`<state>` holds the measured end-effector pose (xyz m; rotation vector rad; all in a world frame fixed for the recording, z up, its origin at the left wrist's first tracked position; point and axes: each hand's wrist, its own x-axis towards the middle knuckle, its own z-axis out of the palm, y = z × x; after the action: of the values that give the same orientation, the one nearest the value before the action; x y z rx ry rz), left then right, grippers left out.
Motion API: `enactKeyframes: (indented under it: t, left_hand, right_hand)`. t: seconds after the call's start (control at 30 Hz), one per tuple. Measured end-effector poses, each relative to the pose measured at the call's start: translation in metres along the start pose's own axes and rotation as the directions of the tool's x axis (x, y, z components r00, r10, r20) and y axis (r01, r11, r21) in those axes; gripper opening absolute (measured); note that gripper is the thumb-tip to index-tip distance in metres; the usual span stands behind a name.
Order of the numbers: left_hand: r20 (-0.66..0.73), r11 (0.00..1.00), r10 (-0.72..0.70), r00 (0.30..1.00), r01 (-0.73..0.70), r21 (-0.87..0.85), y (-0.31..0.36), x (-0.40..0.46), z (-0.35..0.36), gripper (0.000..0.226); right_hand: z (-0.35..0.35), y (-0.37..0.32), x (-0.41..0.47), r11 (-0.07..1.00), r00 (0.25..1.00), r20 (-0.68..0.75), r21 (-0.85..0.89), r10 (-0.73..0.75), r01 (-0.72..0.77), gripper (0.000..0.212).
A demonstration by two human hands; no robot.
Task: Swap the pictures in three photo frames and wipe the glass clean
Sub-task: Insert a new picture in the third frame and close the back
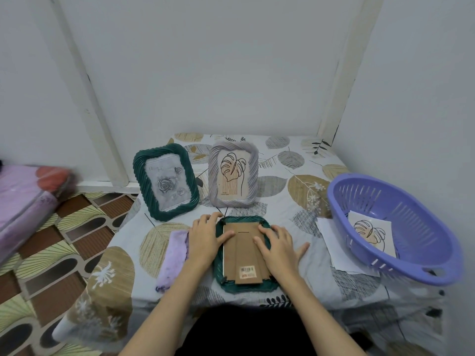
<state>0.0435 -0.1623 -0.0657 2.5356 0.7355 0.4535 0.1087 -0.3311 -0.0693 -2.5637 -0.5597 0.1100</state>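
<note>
Frame number three, the dark green frame [245, 283], lies face down at 6 o'clock on the leaf-print tablecloth [303, 176], its cardboard backing board [244, 253] facing up with a barcode sticker near my edge. My left hand [205, 237] lies flat on the frame's left rim, fingers spread and straight, thumb on the board. My right hand [279, 246] presses flat on the board's right side, fingers straight, thumb splayed out onto the cloth; neither hand pinches anything. Whether I'm seating the back or about to pull it, I can't tell. At 11 o'clock a second green frame [165, 181] stands upright with a grey rose picture; at 12 o'clock a grey frame [233, 174] stands with a monstera-leaf line drawing. Purple cleaning cloth [174, 258] lies crumpled at 9 o'clock, touching my left wrist. Purple slotted basket [393, 227] at 3 o'clock holds a leaf print [371, 233], more white sheets [331, 240] under it. My guess: two frames possibly finished, this one mid-swap, its glass wipe likely outstanding.
</note>
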Motion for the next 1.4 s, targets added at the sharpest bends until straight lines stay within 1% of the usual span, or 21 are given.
enactKeyframes:
  t: [0.1, 0.17, 0.23, 0.3, 0.37, 0.43, 0.47, 0.53, 0.6, 0.67, 0.73, 0.8, 0.87, 0.93, 1.0, 1.07, 1.13, 1.17, 1.23, 1.3, 1.4]
  left_hand:
    - [-0.049, 0.998, -0.059, 0.997, 0.061, 0.021, 0.003, -0.011, 0.001, 0.064]
    - [0.004, 0.982, -0.089, 0.996, 0.087, 0.165, 0.005, -0.022, 0.001, 0.066]
    - [0.074, 0.978, -0.103, 0.992, 0.087, 0.187, 0.006, -0.03, 0.001, 0.066]
    - [0.116, 0.993, -0.119, 0.986, 0.117, 0.023, 0.007, -0.033, 0.002, 0.06]
    - [0.117, 0.945, -0.163, 0.98, 0.189, -0.266, 0.013, -0.033, 0.0, 0.052]
    - [0.142, 0.784, -0.246, 0.959, 0.283, -0.552, 0.025, -0.036, -0.012, 0.042]
    - [0.172, 0.666, -0.272, 0.947, 0.314, -0.677, 0.031, -0.038, -0.019, 0.037]
    - [0.294, 0.308, -0.261, 0.92, 0.368, -0.877, 0.042, -0.041, -0.035, 0.034]
    - [0.388, -0.035, -0.173, 0.905, 0.388, -0.921, 0.05, -0.042, -0.048, 0.04]
    - [0.43, -0.189, -0.092, 0.898, 0.408, -0.893, 0.054, -0.041, -0.052, 0.049]
    - [0.449, -0.241, -0.009, 0.893, 0.434, -0.868, 0.057, -0.04, -0.053, 0.057]
    - [0.461, -0.217, 0.02, 0.887, 0.454, -0.864, 0.06, -0.04, -0.052, 0.058]
    - [0.469, -0.103, -0.037, 0.883, 0.463, -0.88, 0.059, -0.042, -0.046, 0.05]
    - [0.464, 0.09, -0.152, 0.873, 0.479, -0.873, 0.056, -0.046, -0.035, 0.042]
    - [0.46, 0.238, -0.207, 0.863, 0.501, -0.832, 0.055, -0.055, -0.022, 0.046]
    - [0.46, 0.212, -0.179, 0.87, 0.491, -0.845, 0.058, -0.063, -0.013, 0.045]
    - [0.421, 0.148, -0.179, 0.889, 0.448, -0.882, 0.06, -0.068, -0.012, 0.049]
    - [0.387, 0.171, -0.198, 0.901, 0.42, -0.891, 0.06, -0.069, -0.014, 0.054]
    - [0.324, 0.314, -0.223, 0.919, 0.383, -0.869, 0.054, -0.069, -0.016, 0.06]
    - [0.262, 0.554, -0.192, 0.946, 0.325, -0.767, 0.045, -0.07, -0.015, 0.065]
    - [0.217, 0.91, -0.084, 0.972, 0.164, -0.381, 0.034, -0.072, -0.012, 0.064]
  right_hand:
    - [-0.001, 0.0, 0.0, 1.0, 1.0, 0.022, 0.013, -0.001, 0.0, 0.041]
    - [-0.004, -0.001, -0.003, 0.997, 1.0, 0.004, 0.072, -0.01, 0.009, 0.044]
    - [-0.009, -0.003, -0.011, 0.984, 0.997, -0.073, 0.175, -0.027, 0.04, 0.045]
    - [-0.013, -0.006, -0.024, 0.955, 0.993, -0.098, 0.283, -0.062, 0.088, 0.043]
    - [-0.014, -0.011, -0.033, 0.902, 0.996, 0.001, 0.423, -0.092, 0.083, 0.046]
    - [-0.019, -0.015, -0.039, 0.857, 0.992, 0.108, 0.516, -0.064, -0.001, 0.065]
    - [-0.023, -0.016, -0.039, 0.865, 0.988, 0.142, 0.501, -0.054, -0.025, 0.076]
    - [-0.033, -0.02, -0.042, 0.934, 0.982, 0.153, 0.353, -0.11, 0.05, 0.085]
    - [-0.049, -0.031, -0.051, 0.96, 0.963, 0.082, 0.136, -0.257, 0.244, 0.087]
    - [-0.061, -0.042, -0.059, 0.92, 0.92, 0.016, 0.0, -0.391, 0.391, 0.079]
    - [-0.066, -0.044, -0.059, 0.883, 0.886, -0.025, -0.097, -0.463, 0.459, 0.062]
    - [-0.07, -0.041, -0.053, 0.895, 0.898, -0.067, -0.138, -0.435, 0.423, 0.051]
    - [-0.078, -0.038, -0.048, 0.919, 0.913, -0.118, -0.1, -0.391, 0.381, 0.049]
    - [-0.09, -0.035, -0.046, 0.94, 0.944, -0.176, 0.151, -0.278, 0.305, 0.048]
    - [-0.098, -0.029, -0.045, 0.834, 0.979, -0.173, 0.52, -0.108, 0.184, 0.046]
    - [-0.093, -0.022, -0.045, 0.688, 0.994, -0.106, 0.721, -0.012, 0.085, 0.047]
    - [-0.078, -0.016, -0.046, 0.553, 0.999, -0.012, 0.833, 0.046, -0.015, 0.048]
    - [-0.07, -0.012, -0.047, 0.505, 0.997, 0.027, 0.861, 0.076, -0.062, 0.047]
    - [-0.055, -0.003, -0.05, 0.545, 0.992, 0.05, 0.832, 0.114, -0.105, 0.046]
    - [-0.04, 0.006, -0.053, 0.707, 0.995, 0.019, 0.702, 0.098, -0.083, 0.046]
    - [-0.023, 0.013, -0.056, 0.957, 0.999, -0.009, 0.29, 0.031, -0.027, 0.05]
